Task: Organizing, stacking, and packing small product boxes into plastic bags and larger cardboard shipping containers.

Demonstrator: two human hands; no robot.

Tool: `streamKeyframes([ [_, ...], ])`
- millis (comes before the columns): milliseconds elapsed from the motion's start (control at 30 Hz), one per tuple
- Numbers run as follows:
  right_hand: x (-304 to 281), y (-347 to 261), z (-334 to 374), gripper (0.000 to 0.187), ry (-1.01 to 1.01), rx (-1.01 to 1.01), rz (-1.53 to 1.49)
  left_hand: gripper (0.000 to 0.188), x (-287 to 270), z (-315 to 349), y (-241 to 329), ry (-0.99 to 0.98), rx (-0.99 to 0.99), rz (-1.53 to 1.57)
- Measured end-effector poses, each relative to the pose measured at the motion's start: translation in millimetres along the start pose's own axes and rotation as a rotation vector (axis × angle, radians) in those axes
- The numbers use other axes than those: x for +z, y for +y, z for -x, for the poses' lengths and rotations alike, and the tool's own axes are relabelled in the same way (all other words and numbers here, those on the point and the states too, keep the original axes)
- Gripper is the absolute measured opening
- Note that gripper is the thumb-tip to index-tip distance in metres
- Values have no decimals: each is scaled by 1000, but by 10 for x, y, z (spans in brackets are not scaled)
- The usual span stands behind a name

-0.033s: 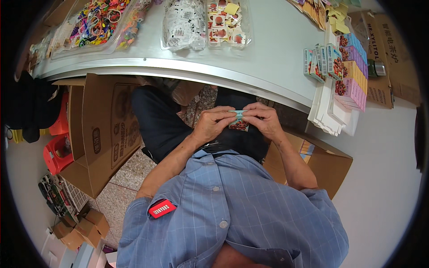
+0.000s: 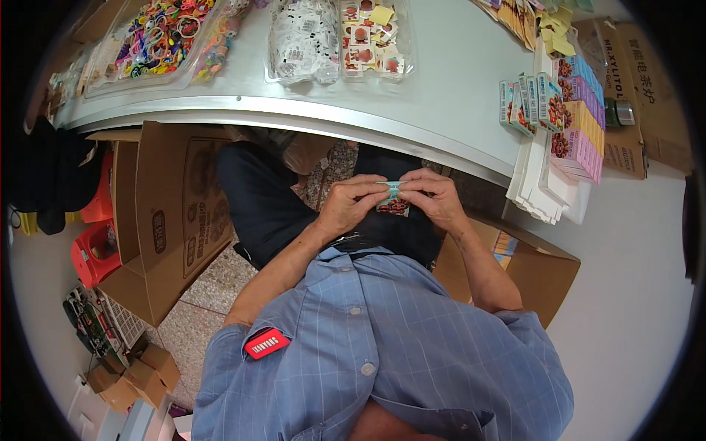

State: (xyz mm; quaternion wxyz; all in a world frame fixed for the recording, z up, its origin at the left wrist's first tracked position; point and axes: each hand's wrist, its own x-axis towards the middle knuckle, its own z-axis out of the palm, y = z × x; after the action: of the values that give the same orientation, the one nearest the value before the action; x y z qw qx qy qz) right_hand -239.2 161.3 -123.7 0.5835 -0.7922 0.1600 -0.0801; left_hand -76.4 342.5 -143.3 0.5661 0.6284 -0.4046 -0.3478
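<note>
Over my lap, just short of the table edge, both hands pinch one small printed carton (image 2: 393, 207) in teal and white with reddish-brown pictures. My left hand (image 2: 351, 204) grips the carton's upper left side between thumb and fingers. On its upper right side, my right hand (image 2: 435, 197) does the same, thumb and fingertips pressed together. The fingertips cover part of the carton's top end, so I cannot tell whether that flap is closed. Several similar small cartons (image 2: 551, 103) stand side by side at the table's right end.
The table (image 2: 441, 110) bears a tray of colourful trinkets (image 2: 158, 44), a tray of small white packets (image 2: 304, 44) and a tray of picture cards (image 2: 371, 37). Stacked coloured cartons (image 2: 581, 140) line its right end. Open cardboard boxes stand left (image 2: 176, 213) and right (image 2: 540, 264) of my legs.
</note>
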Motion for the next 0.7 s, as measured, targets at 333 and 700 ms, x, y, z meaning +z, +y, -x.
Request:
streamKeyframes([
  [333, -46, -838, -4, 75, 333, 69, 286, 19, -14, -323, 730, 328, -217, 450],
  [700, -1593, -1796, -174, 51, 844, -87, 739, 94, 578, -1948, 1678, -19, -143, 392],
])
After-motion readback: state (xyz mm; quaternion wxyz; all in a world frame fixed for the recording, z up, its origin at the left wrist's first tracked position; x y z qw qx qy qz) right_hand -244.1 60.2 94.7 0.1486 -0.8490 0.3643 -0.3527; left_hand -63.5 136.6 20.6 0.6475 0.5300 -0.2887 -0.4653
